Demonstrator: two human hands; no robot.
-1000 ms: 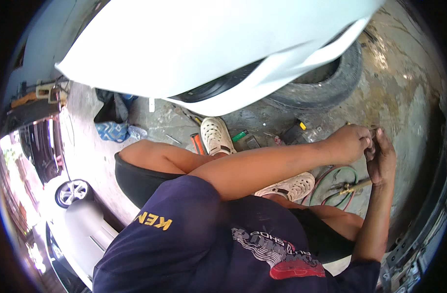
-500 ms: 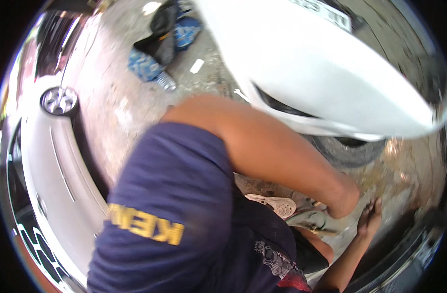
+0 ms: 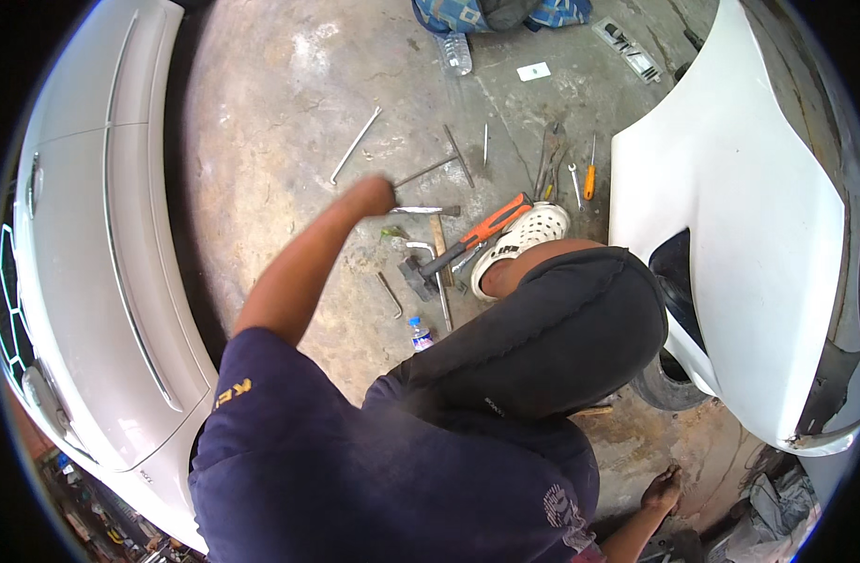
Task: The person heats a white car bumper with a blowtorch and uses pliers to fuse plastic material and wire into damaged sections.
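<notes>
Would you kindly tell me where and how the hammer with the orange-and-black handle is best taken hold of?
Probably by the handle's orange part, from above and the person's left: the hammer lies slantwise, its dark head toward the lower left, while the white clog crowds the handle's right side. The left hand is on the left side.

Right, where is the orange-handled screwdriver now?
In the head view, the screwdriver lies upper right of centre, between the small wrench and the white car panel.

- Has car (image 3: pixel 83 216) at nine o'clock, body panel (image 3: pixel 740 188) at three.
- Shows T-handle tool (image 3: pixel 458 157) at twelve o'clock from hammer (image 3: pixel 491 226), bottle (image 3: pixel 421 336) at seven, screwdriver (image 3: pixel 591 182) at two.
</notes>
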